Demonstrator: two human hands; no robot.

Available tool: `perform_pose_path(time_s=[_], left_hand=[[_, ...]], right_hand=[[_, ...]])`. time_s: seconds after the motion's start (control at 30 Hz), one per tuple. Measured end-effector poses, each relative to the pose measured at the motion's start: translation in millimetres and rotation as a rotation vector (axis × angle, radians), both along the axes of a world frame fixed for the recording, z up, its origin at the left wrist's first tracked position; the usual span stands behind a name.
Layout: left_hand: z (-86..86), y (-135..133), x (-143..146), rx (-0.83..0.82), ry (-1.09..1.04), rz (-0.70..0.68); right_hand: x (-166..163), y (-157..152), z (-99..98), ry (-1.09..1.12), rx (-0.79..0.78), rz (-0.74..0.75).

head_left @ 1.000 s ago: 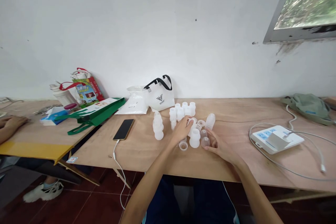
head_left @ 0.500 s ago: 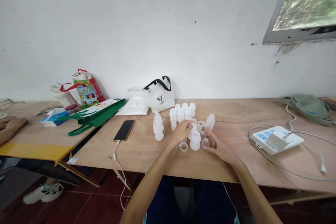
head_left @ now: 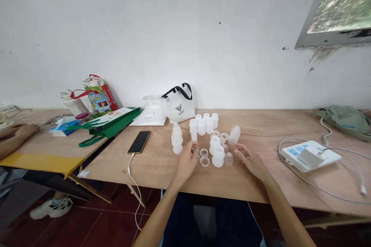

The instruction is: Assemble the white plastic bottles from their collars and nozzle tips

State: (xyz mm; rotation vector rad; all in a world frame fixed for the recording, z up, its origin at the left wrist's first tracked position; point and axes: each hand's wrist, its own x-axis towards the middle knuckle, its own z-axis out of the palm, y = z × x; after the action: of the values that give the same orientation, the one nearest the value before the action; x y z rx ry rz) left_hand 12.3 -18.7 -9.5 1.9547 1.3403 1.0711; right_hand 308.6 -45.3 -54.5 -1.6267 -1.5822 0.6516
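Observation:
A cluster of white, translucent plastic bottles and parts lies on the plywood table [head_left: 162,170]. My left hand [head_left: 187,160] sits at the cluster's left edge, fingers curled together near a small clear piece; whether it holds anything is hidden. Just right of it are two loose rings [head_left: 204,161] and a squat white bottle [head_left: 218,156]. My right hand [head_left: 251,160] rests with fingers spread, holding nothing, beside a clear dome [head_left: 228,158]. A stacked pair of bottles [head_left: 177,139] stands to the left. Several upright bottles [head_left: 203,123] stand behind, and one bottle [head_left: 234,134] lies on its side.
A phone [head_left: 139,142] with a white cable lies left of the cluster. A white tote bag [head_left: 178,105] and a plastic bag [head_left: 150,115] stand by the wall. A power strip [head_left: 311,155] with cords lies to the right, a green bag [head_left: 107,123] to the left. Another person's hand [head_left: 20,131] rests at the far left.
Both hands have drawn back out of the cluster, the left one to the left and the right one to the right. The camera has shifted slightly.

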Motion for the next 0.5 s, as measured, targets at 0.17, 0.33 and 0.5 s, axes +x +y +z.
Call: perform_pose_path(time_s=[0.17, 0.33, 0.5], left_hand=[[-29.5, -6.8, -13.8, -0.024, 0.29, 0.018], [-48.2, 1.7, -14.6, 0.053, 0.471, 0.082], [-57.4, 8.6, -16.1, 0.136, 0.37, 0.016]], right_hand=[[-5.4, 4.3, -10.9, -0.205, 0.0, -0.018], [-6.4, 3.6, -14.2, -0.29, -0.003, 0.061], [-10.8, 3.4, -15.7, -0.364, -0.034, 0.027]])
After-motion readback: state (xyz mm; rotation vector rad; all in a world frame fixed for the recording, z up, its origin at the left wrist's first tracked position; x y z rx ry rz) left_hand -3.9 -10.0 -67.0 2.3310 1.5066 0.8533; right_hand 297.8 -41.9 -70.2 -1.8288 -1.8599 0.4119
